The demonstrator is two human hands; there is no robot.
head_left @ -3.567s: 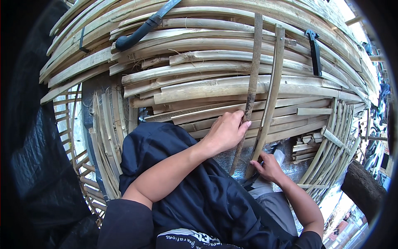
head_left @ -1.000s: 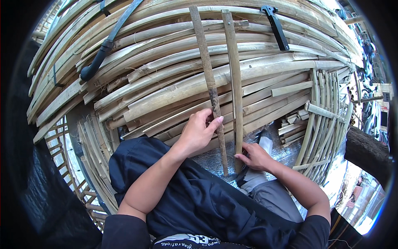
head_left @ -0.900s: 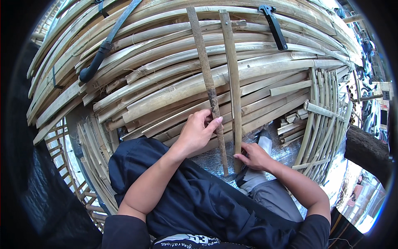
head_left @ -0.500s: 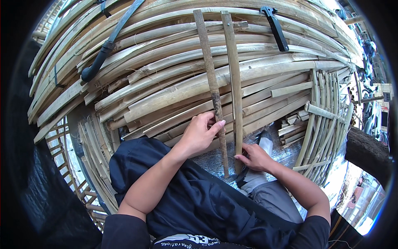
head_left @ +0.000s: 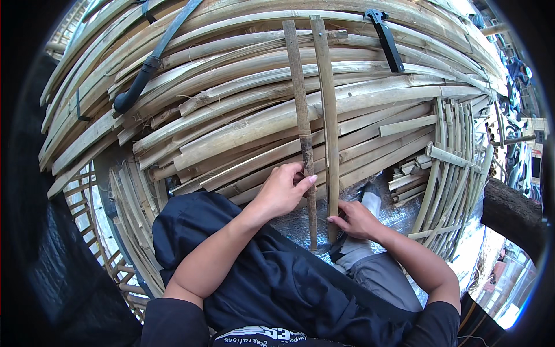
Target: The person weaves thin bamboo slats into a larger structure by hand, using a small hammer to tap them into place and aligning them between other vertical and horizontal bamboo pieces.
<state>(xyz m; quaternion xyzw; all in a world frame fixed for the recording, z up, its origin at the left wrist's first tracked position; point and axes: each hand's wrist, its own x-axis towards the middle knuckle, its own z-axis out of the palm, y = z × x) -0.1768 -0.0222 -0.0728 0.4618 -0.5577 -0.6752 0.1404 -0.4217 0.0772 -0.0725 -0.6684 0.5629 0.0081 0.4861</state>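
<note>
My left hand (head_left: 282, 192) pinches a mottled brown bamboo strip (head_left: 300, 95) between thumb and fingers, near its lower end. The strip stands almost upright in view. Just right of it is a paler bamboo strip (head_left: 326, 104) with a small fastener near its top. Around the foot of this one, the fingers of my right hand (head_left: 355, 220) are closed. The two strips run side by side with a narrow gap, the paler one reaching slightly higher. Both lower ends are over a silvery sheet (head_left: 289, 228). Dark cloth (head_left: 260, 277) covers my lap.
Long split bamboo slats (head_left: 243, 124) lie stacked ahead. On them rest a long blade with a black handle (head_left: 139, 84) and a black-handled tool (head_left: 386, 46). To the right are short bamboo pieces (head_left: 406, 186), a bamboo lattice (head_left: 462, 133) and a dark log (head_left: 511, 211).
The brown strip's upper end has swung right and a little down, closer to the paler strip. My left hand has shifted slightly right with it. My right hand has stayed in place.
</note>
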